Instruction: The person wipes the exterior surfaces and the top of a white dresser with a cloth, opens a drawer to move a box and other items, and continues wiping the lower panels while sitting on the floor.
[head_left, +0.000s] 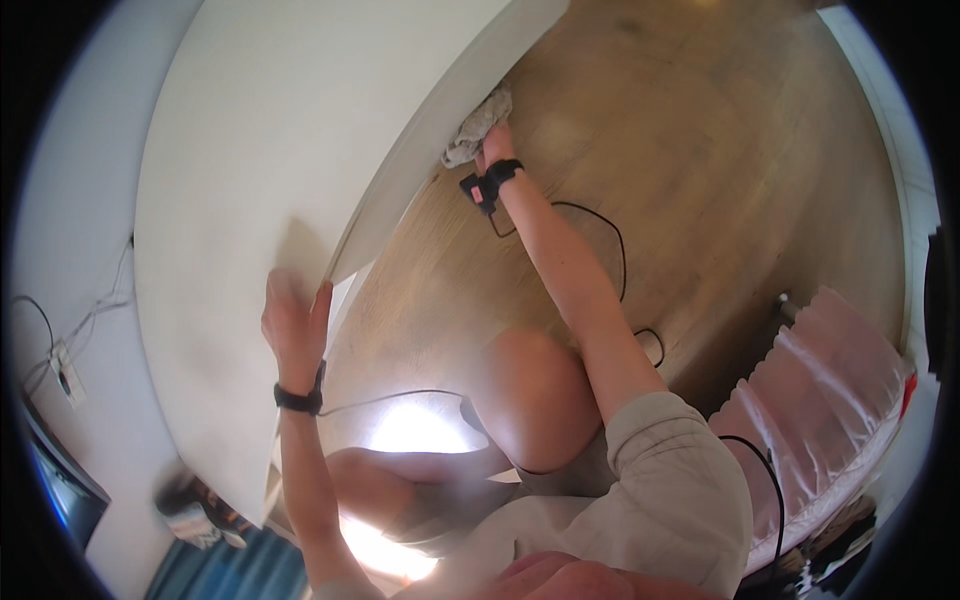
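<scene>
A crumpled grey cloth (480, 124) is in my right hand (496, 144), low against the side of a large white piece of furniture (247, 150), where that side meets the wooden floor (712, 165). My fingers are mostly hidden behind the cloth. On the furniture's top rests my left hand (294, 322), its thumb along the front edge and its other fingers blurred, so their grip is unclear. Black straps circle both wrists, and the right one carries a small black device (478, 193).
Black cable (622, 247) loops over the floor beside my right forearm. My bent knee (536, 397) is between my arms. A pink ruffled fabric cover (817, 420) stands at the right. Wires hang by a wall socket (67, 375) at the left, above a screen (64, 487).
</scene>
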